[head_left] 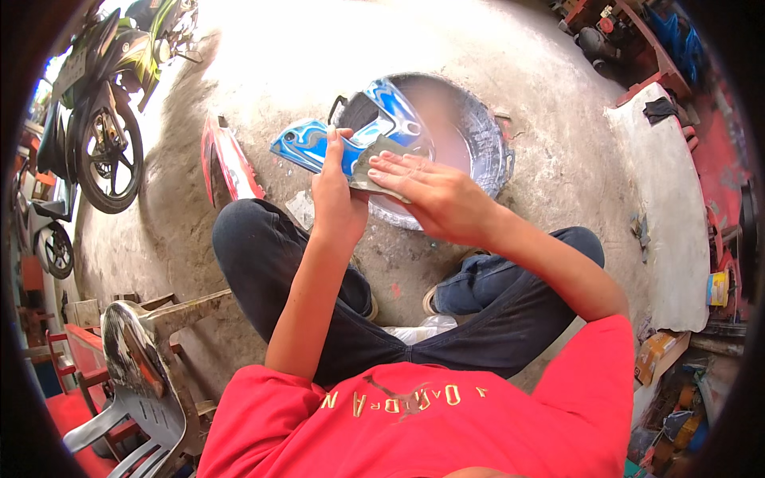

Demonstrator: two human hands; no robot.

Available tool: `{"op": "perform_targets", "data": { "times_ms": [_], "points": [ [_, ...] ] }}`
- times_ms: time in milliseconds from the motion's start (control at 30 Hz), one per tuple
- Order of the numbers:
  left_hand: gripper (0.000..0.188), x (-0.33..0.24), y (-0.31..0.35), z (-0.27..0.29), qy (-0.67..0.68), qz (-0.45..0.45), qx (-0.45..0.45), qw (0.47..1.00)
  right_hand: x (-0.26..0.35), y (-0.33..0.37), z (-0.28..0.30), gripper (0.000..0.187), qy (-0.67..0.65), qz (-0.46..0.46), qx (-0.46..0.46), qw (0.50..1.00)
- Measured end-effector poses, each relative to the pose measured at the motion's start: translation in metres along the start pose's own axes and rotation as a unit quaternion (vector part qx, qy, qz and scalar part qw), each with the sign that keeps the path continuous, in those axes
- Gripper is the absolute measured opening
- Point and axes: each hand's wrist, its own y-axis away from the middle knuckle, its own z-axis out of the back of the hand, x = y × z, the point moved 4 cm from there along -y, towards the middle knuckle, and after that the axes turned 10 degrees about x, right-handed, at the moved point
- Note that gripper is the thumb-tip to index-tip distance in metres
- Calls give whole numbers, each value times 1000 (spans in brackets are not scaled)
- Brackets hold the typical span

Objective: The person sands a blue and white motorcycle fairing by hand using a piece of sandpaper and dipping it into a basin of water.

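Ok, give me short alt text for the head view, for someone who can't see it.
A seated person's left hand grips a blue-and-white motorcycle panel while the right hand presses a grey sheet flat onto it, above a tyre basin on a concrete floor. A red panel lies at left; motorcycles stand beyond.

A yellow box (716, 288) sits at the far right edge; a brown carton (655, 355) lies below it.

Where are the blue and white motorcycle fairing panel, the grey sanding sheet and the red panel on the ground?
Blue and white motorcycle fairing panel (307, 143), head view, its left painted end.
Grey sanding sheet (368, 166), head view, its bare left part.
Red panel (235, 169), head view, its middle.
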Motion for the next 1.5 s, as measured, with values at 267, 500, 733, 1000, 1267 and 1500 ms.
{"op": "perform_targets", "data": {
  "times_ms": [267,500,733,1000,1267,1500],
  "points": [
    [30,-14,-8,0,-17,16,8,1000,-3,-5,2,46,0,25,-43,999],
    [33,-7,2,-11,-22,23,24,999,-48,7,16,41,-5,-154,-25,988],
    [32,-3,3,-13,-6,3,29,1000,-44,4,20,40,-11,-134,-46,990],
    [30,-2,3,-12,5,-2,33,999,-28,4,14,48,22,-22,-26,999],
    [26,-13,-3,-6,-31,56,15,998,0,5,14,49,52,111,13,992],
    [20,-43,-6,15,-34,89,100,990,10,4,25,38,18,107,-41,993]
  ]
}}
